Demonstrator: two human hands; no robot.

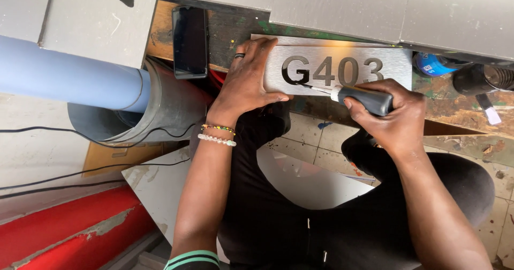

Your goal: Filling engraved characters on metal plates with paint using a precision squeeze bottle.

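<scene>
This is a workshop, most likely a small sign-making one. A scarred wooden tabletop (455,109), flecked with green and yellow paint, carries a brushed silver metal sign plate with cut-out characters (375,61) along its near edge. Grey metal sheets (375,7) cover its far side. Left of the tabletop, a thick blue-grey plastic pipe (64,74) runs into a grey metal duct (171,101). Loose black cables (80,136) trail nearby, and the tiled floor (316,141) is spattered with paint.
</scene>
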